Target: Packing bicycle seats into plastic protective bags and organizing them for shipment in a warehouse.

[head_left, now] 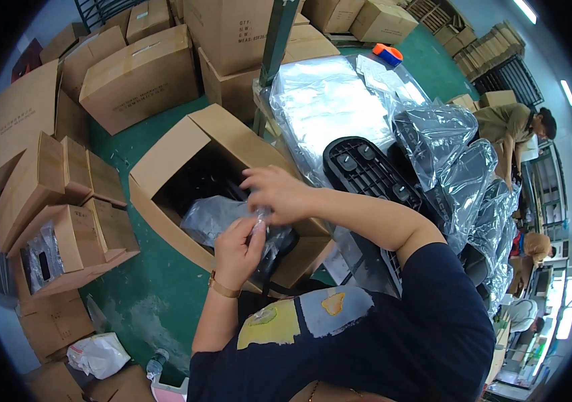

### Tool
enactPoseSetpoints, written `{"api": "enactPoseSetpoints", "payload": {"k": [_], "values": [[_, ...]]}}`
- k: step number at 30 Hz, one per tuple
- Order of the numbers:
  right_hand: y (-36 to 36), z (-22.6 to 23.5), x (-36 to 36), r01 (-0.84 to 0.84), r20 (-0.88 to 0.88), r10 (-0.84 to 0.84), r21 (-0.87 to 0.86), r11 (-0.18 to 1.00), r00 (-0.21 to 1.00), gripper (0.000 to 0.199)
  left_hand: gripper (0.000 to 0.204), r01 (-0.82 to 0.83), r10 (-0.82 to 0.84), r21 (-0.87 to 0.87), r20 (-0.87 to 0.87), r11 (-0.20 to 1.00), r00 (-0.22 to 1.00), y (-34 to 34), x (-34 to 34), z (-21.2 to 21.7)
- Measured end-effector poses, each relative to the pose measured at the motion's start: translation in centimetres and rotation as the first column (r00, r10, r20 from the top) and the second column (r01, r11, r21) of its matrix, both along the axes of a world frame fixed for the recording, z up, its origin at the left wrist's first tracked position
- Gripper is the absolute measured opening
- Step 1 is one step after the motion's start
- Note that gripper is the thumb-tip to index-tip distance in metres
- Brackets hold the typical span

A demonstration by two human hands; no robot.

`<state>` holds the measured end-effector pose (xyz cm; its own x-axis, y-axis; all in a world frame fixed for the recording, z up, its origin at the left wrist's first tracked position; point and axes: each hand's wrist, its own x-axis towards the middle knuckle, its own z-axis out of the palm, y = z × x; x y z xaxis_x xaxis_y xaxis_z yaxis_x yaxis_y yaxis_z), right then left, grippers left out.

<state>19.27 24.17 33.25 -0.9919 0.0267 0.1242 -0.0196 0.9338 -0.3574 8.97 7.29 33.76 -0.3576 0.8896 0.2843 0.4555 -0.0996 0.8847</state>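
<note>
Both my hands are over an open cardboard box [165, 224], close to each other. My left hand [238, 249] pinches a gathered part of a clear plastic bag [209, 218]. Just above it, my right hand [276, 195] has its fingers spread and slightly blurred, with its lower side against the gathered plastic. The bag spreads down into the box, over dark parts [209, 177] that I cannot make out fully. A black curved piece [284, 248] shows near the box's right side.
At the right, a table bears plastic sheeting [326, 94], a black ribbed plastic part [366, 167], bagged black parts [440, 141] and an orange-and-blue tape dispenser [388, 55]. Closed cartons [142, 80] and smaller boxes [88, 231] stand left. A co-worker [514, 127] bends farther right.
</note>
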Motion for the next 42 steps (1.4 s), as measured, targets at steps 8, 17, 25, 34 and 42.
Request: {"api": "enactPoseSetpoints", "payload": {"k": [8,17,25,34,42], "values": [[5.1,-1.6,2.9,0.699,0.167,-0.703,0.088,0.709,0.692,0.017,0.019,-0.145,0.179,-0.238,0.128,0.960,0.976,-2.0,1.6,-3.8],[5.2,0.3,6.8,0.519,0.569,-0.329,-0.823,-0.233,0.754,0.013,0.024,0.298,0.588,-0.706,0.704,0.643,0.398,-4.0,-0.7,-18.6],[13.8,14.7,1.6,0.537,-0.274,-0.483,0.177,0.825,0.832,0.037,0.020,-0.313,-0.510,0.512,0.855,0.800,0.096,11.9,-15.5,4.0],[19.7,-0.5,11.3,0.502,0.356,-0.752,0.578,0.644,0.555,0.022,0.032,0.101,-0.112,-0.064,-0.190,0.993,0.975,19.1,3.4,-6.3],[20.7,-6.2,19.0,0.762,0.445,-0.778,0.269,0.589,0.444,0.035,0.094,0.271,-0.072,-0.449,0.412,0.851,0.908,18.9,13.1,-11.2]]}}
